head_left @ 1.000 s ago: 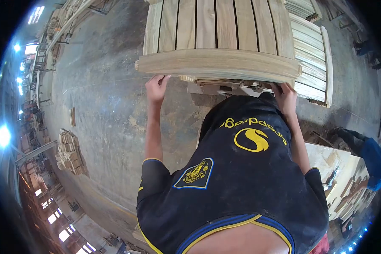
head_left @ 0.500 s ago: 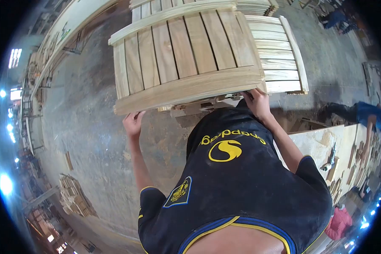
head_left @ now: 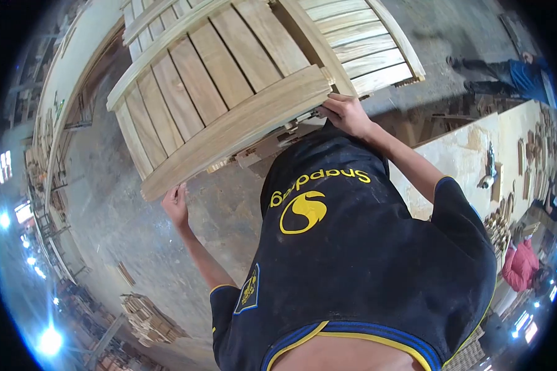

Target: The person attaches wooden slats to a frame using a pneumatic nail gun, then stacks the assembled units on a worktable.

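Observation:
I hold a slatted wooden panel (head_left: 216,80) with a curved end rail in front of my chest, tilted up toward the right. My left hand (head_left: 177,205) grips the lower left end of the curved rail from underneath. My right hand (head_left: 346,114) grips the rail's right end, near a corner joint. Behind it lies another slatted wooden panel (head_left: 365,49) on the floor or a stack. My dark shirt with a yellow logo fills the lower middle of the view.
Concrete floor (head_left: 105,204) spreads to the left. A light workbench (head_left: 470,154) with small wooden parts stands at the right. A pile of wood pieces (head_left: 145,318) lies lower left. One person in blue (head_left: 513,77) stands upper right, another in red (head_left: 520,263) at the right edge.
The panel has swung leftward and tilted, its left end dropping and right end rising. Both hands stayed on the rail. My view has turned, showing more of the workbench at right.

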Available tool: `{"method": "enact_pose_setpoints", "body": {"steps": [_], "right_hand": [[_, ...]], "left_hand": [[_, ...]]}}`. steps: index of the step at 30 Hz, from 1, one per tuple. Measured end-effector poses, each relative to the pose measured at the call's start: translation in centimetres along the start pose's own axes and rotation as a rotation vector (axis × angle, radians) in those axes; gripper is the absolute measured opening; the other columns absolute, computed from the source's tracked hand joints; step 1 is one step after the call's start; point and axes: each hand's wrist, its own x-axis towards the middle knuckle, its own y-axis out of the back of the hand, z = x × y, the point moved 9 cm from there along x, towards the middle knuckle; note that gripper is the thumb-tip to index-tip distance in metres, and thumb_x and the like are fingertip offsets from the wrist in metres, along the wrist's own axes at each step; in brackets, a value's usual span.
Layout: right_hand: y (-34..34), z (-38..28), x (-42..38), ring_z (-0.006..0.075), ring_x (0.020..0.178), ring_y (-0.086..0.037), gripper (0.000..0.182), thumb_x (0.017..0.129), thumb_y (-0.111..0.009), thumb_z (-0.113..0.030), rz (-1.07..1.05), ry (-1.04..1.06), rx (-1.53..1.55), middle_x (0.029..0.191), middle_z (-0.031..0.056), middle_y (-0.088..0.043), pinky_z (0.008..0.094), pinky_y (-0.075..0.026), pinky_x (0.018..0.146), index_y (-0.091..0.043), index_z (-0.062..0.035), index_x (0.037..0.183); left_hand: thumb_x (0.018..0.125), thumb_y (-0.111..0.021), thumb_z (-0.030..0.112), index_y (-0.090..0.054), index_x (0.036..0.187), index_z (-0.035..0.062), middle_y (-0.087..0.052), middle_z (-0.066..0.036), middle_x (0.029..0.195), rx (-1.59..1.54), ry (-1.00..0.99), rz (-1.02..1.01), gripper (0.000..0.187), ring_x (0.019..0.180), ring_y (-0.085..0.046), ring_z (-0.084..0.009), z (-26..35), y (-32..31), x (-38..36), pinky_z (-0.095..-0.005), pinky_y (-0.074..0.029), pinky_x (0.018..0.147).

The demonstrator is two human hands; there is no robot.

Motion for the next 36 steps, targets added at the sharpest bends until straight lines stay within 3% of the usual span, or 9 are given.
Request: {"method": "enact_pose_setpoints", "body": {"steps": [6,8,9,11,15,18,20,29,36], "right_hand": [[5.6,0.1,1.6,0.0275,0.079,-0.062,0.034,0.073,-0.074,-0.026,-0.081,-0.309,0.017,0.091,0.0122,-0.061,0.0368,-0.05,0.068,-0.061,-0.0061,0.097],[8.7,-2.2,2.9,0.0269,0.091,-0.061,0.052,0.071,-0.076,-0.03,0.084,-0.236,0.023,0.104,0.0124,-0.059,0.0369,-0.05,0.078,-0.056,-0.0094,0.114],[8.2,-2.6,3.3,0.0304,0.1,-0.057,0.066,0.07,-0.076,-0.032,-0.014,-0.281,0.1,0.115,0.0131,-0.055,0.0384,-0.048,0.085,-0.048,-0.009,0.125],[7.3,-2.6,4.2,0.0314,0.099,-0.057,0.066,0.069,-0.076,-0.032,-0.007,-0.179,0.086,0.114,0.0136,-0.056,0.0385,-0.048,0.084,-0.048,-0.0067,0.124],[6.5,-3.0,4.8,0.0335,0.096,-0.058,0.066,0.069,-0.077,-0.03,-0.089,-0.096,0.102,0.11,0.0153,-0.057,0.0388,-0.048,0.081,-0.048,-0.0034,0.122],[6.6,-2.9,5.1,0.033,0.095,-0.059,0.065,0.068,-0.078,-0.029,-0.144,-0.135,0.126,0.107,0.0155,-0.058,0.0388,-0.048,0.08,-0.049,-0.005,0.121],[6.4,-2.9,5.1,0.0328,0.094,-0.059,0.064,0.068,-0.078,-0.029,-0.178,-0.147,0.137,0.107,0.0157,-0.058,0.0388,-0.048,0.079,-0.05,-0.005,0.12],[6.0,-3.3,5.9,0.0333,0.094,-0.059,0.063,0.072,-0.074,-0.034,-0.157,0.036,0.186,0.103,0.0153,-0.059,0.04,-0.048,0.08,-0.049,-0.0026,0.119],[6.4,-3.4,5.9,0.0344,0.094,-0.059,0.06,0.073,-0.072,-0.038,-0.151,0.07,0.215,0.103,0.016,-0.06,0.0402,-0.048,0.08,-0.051,-0.0009,0.115]], "left_hand": [[0.083,-0.062,0.005,-0.065,0.097,-0.0049,-0.064,-0.007,0.082,0.129,0.178,0.04,0.017,0.073,-0.057,-0.0108,1.9,0.5,-0.6,-0.0265,-0.047,0.075],[0.085,-0.052,0.001,-0.061,0.092,-0.0062,-0.061,-0.01,0.084,-0.314,-0.091,0.53,0.014,0.07,-0.054,-0.0127,3.0,3.6,-2.0,-0.026,-0.043,0.064],[0.085,-0.052,0.001,-0.061,0.092,-0.0062,-0.061,-0.01,0.084,-0.311,-0.095,0.521,0.014,0.07,-0.054,-0.0127,3.4,2.9,-1.4,-0.026,-0.043,0.064],[0.089,-0.042,0.01,-0.058,0.104,-0.0058,-0.06,-0.006,0.087,-0.748,-0.055,0.899,0.027,0.078,-0.053,-0.0135,1.6,3.5,-2.0,-0.0255,-0.042,0.077],[0.091,-0.038,0.025,-0.054,0.109,-0.0073,-0.059,-0.011,0.098,-1.049,-0.366,0.475,0.04,0.09,-0.056,-0.0231,-3.3,2.8,1.9,-0.0316,-0.044,0.084],[0.089,-0.039,0.038,-0.039,0.123,-0.0068,-0.047,-0.022,0.121,-0.738,-0.21,0.804,0.056,0.114,-0.048,-0.0299,0.0,2.5,2.2,-0.0406,-0.04,0.096],[0.088,-0.034,0.043,-0.037,0.123,-0.0057,-0.045,-0.018,0.121,-1.299,0.178,1.03,0.06,0.112,-0.047,-0.0308,6.6,0.3,1.0,-0.0442,-0.039,0.093],[0.087,-0.034,0.038,-0.04,0.112,0.0026,-0.046,-0.012,0.111,-1.066,0.165,0.878,0.043,0.1,-0.053,-0.0263,1.5,2.3,2.5,-0.0422,-0.047,0.085],[0.087,-0.035,0.034,-0.045,0.097,0.0032,-0.049,-0.011,0.099,-0.641,0.093,1.048,0.034,0.091,-0.055,-0.023,3.1,3.7,0.8,-0.0403,-0.05,0.075]]}}
